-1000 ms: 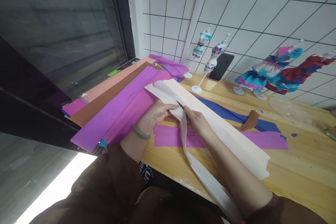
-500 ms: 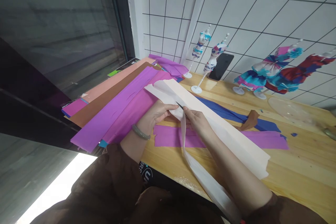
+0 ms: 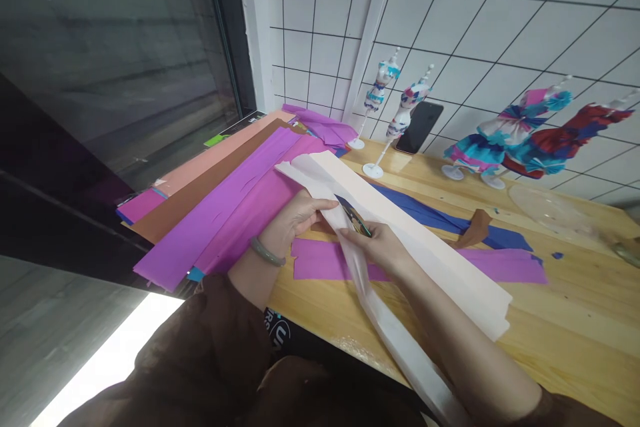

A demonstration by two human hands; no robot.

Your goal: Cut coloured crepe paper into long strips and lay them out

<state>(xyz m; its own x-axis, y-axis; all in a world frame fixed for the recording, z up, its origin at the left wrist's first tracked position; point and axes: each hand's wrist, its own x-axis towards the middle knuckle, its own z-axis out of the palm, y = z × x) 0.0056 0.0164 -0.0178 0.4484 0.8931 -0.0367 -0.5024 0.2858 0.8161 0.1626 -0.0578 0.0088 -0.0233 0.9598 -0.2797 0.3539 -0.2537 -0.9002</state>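
Note:
My left hand [image 3: 301,213] pinches the white crepe paper strip [image 3: 373,303] near its upper part, thumb on top. From there the strip runs down past the table edge toward my lap. My right hand [image 3: 384,245] is closed around a pair of dark scissors [image 3: 358,219], whose blades point up and left beside the paper; its fingers also touch the strip's edge. Under my hands lies a longer pale crepe paper sheet [image 3: 440,260], slanting to the lower right. My fingers hide part of the scissors' handles.
A purple paper strip [image 3: 315,260] and a blue one [image 3: 415,205] lie beneath. Stacked coloured papers [image 3: 220,207] fill the left. Along the tiled wall stand small dress forms [image 3: 403,113], a phone [image 3: 421,127] and paper-dressed figures [image 3: 515,127]. A clear round piece [image 3: 550,213] lies at right.
My right hand has shifted slightly right and down and turned, so more of the scissors shows. The strip beside it now lies wider and straighter. My left hand keeps its pinch.

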